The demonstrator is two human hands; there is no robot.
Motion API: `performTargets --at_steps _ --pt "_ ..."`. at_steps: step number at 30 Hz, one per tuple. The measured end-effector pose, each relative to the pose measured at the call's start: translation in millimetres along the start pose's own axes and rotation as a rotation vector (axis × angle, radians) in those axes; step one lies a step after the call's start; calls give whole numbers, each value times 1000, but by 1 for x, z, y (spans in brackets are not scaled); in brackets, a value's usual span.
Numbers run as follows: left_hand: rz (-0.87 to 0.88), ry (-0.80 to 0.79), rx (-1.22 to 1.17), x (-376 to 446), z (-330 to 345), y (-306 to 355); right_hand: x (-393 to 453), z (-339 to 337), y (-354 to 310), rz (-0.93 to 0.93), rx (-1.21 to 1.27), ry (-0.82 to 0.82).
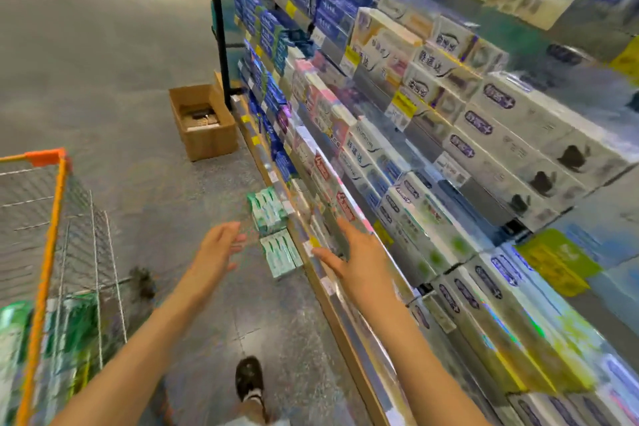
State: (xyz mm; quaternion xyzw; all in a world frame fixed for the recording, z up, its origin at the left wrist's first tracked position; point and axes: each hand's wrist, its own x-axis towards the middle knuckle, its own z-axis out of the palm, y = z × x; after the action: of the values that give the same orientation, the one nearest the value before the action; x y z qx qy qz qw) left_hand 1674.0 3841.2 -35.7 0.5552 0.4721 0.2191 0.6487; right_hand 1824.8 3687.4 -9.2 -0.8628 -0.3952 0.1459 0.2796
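Observation:
Both my arms stretch forward in a shop aisle. My left hand is held out over the floor with straight fingers and holds nothing. My right hand is spread flat beside the front edge of a low shelf, also empty. Just beyond my hands, two stacks of green-and-white toothpaste boxes lie on the floor against the shelf base; the nearer stack sits between my hands. The picture is blurred by motion.
Shelves of boxed toothpaste fill the right side. A wire trolley with an orange rim stands at the left, with green packs inside. An open cardboard box sits on the floor further ahead. My shoe is below.

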Motion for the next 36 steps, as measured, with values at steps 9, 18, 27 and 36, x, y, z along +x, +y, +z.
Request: performTargets --at_steps 9,18,27,36 --pt "23 76 405 187 -19 -26 183 78 43 85 -66 -119" --pt "-25 -19 704 384 -4 -172 322 237 153 182 23 -219" --pt "2 -238 983 557 61 -449 398 514 334 329 174 -410" --pt "382 -655 1893 674 119 -576 425 693 432 381 -104 -569"
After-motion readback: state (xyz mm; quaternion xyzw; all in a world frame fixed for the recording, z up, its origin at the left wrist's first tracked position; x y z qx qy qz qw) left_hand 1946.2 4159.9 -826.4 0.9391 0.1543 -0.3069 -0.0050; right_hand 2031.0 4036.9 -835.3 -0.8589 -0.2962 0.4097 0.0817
